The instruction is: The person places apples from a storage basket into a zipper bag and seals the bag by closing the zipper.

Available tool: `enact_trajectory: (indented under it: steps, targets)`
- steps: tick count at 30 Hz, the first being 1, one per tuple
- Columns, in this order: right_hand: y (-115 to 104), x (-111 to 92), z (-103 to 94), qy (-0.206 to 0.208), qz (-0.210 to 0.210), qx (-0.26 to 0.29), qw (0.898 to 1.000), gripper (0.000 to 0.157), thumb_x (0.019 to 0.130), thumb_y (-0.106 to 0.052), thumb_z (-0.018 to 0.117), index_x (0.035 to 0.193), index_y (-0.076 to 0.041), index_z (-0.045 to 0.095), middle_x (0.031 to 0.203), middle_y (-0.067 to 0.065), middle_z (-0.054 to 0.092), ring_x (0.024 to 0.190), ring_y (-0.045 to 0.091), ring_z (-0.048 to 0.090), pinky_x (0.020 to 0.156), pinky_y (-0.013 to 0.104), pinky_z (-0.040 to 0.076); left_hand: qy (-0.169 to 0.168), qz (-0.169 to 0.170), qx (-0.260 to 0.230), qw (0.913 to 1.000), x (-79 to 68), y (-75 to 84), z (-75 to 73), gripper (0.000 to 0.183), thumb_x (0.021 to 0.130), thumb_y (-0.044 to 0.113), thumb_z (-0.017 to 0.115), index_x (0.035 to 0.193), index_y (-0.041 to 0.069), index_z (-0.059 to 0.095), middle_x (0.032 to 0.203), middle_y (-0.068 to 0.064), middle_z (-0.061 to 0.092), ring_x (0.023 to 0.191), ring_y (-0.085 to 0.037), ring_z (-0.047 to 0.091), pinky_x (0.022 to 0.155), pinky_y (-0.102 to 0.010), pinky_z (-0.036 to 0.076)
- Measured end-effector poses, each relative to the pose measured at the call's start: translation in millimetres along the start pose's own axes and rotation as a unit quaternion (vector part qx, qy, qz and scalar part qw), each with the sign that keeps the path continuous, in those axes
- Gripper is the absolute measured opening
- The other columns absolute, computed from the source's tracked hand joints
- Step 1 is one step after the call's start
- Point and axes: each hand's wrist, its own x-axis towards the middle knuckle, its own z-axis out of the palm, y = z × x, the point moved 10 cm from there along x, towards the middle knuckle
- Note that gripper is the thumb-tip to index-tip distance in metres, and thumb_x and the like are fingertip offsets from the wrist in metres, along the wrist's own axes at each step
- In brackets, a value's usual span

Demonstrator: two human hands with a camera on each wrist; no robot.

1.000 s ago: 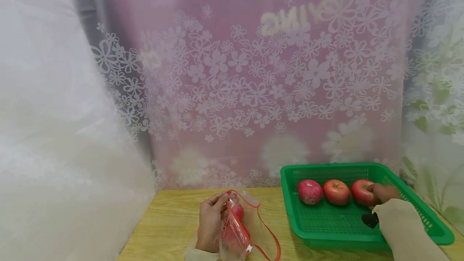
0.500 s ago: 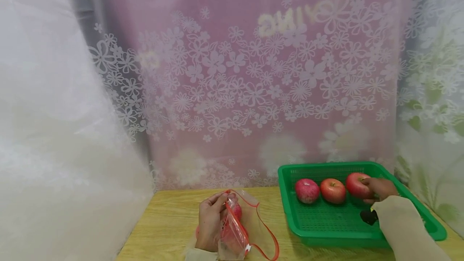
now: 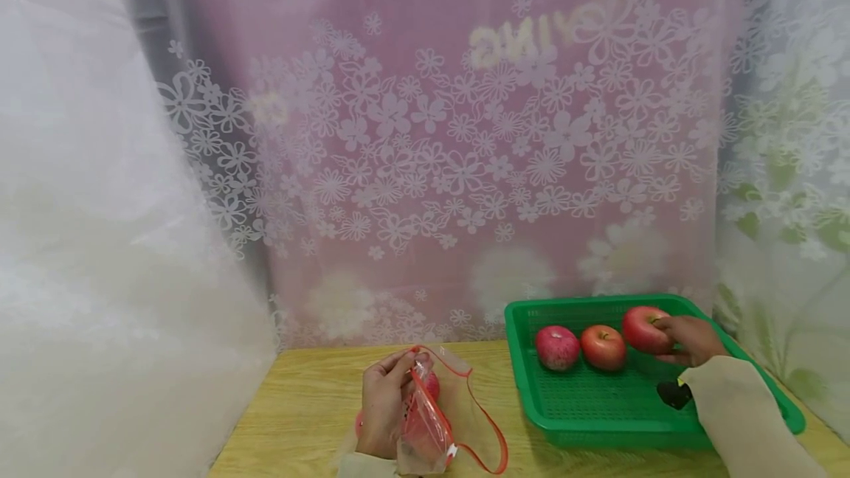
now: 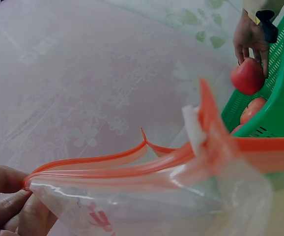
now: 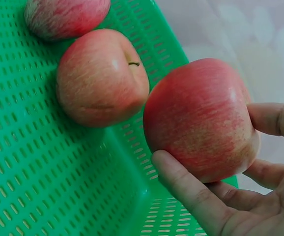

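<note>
I wear a plain, pale cream right sleeve. A black unit with a yellow detail sits at the wrist of my right hand. My left sleeve is similar cream.

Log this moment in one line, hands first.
left hand: pinches clear bag, mouth open | right hand: grips apple | green basket: two other apples
</note>
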Motion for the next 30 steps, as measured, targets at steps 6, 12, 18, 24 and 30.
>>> enact_trajectory:
  steps: [6,12,18,24,30]
  targets:
    - [-3,-2,9.5,-0.032,0.007,0.062,0.998,0.068,0.094,-0.028,0.045,0.141,0.009,0.012,0.142,0.032,0.008,0.085,0.01,0.059,0.08,0.04,0.052,0.002,-0.006,0.002,1.0,-0.2,0.5,-0.3,0.029,0.088,0.014,0.059,0.108,-0.007,0.061,0.091,-0.011,0.069,0.079,-0.018,0.068,0.066,-0.024,0.054]
    - [-18,-12,16.4,-0.052,-0.008,0.095,0.994,0.059,0.095,-0.035,0.045,0.142,-0.007,0.024,0.111,-0.005,0.047,0.088,0.007,0.06,0.082,0.039,0.052,0.005,-0.001,0.004,1.0,0.0,2.6,-0.7,0.029,0.087,0.014,0.061,0.106,-0.008,0.062,0.088,-0.01,0.07,0.075,-0.015,0.068,0.058,-0.018,0.053]
    - [-42,-44,30.0,-0.059,-0.112,0.012,0.992,0.035,0.087,-0.027,0.06,0.119,-0.025,0.046,0.117,-0.008,0.049,0.101,0.017,0.055,0.068,0.04,0.052,0.001,0.008,-0.004,1.0,0.0,3.7,0.4,0.029,0.087,0.012,0.06,0.106,-0.011,0.061,0.084,-0.01,0.07,0.073,-0.014,0.068,0.058,-0.019,0.053]
    - [-38,-29,29.4,-0.064,-0.042,0.117,0.99,0.044,0.093,-0.035,0.049,0.133,-0.019,0.041,0.101,-0.021,0.051,0.089,0.004,0.059,0.082,0.037,0.052,0.008,0.005,0.005,0.9999,-1.8,3.4,-0.6,0.028,0.087,0.012,0.06,0.106,-0.01,0.061,0.086,-0.01,0.07,0.072,-0.014,0.068,0.057,-0.018,0.053]
    - [-42,-32,36.5,-0.078,-0.045,0.102,0.991,0.069,0.094,-0.035,0.046,0.142,0.004,0.017,0.139,0.018,0.026,0.089,0.001,0.057,0.084,0.039,0.051,0.01,0.0,0.005,0.9999,-3.5,2.7,-1.2,0.028,0.087,0.012,0.06,0.106,-0.008,0.061,0.088,-0.01,0.07,0.071,-0.013,0.067,0.058,-0.019,0.053]
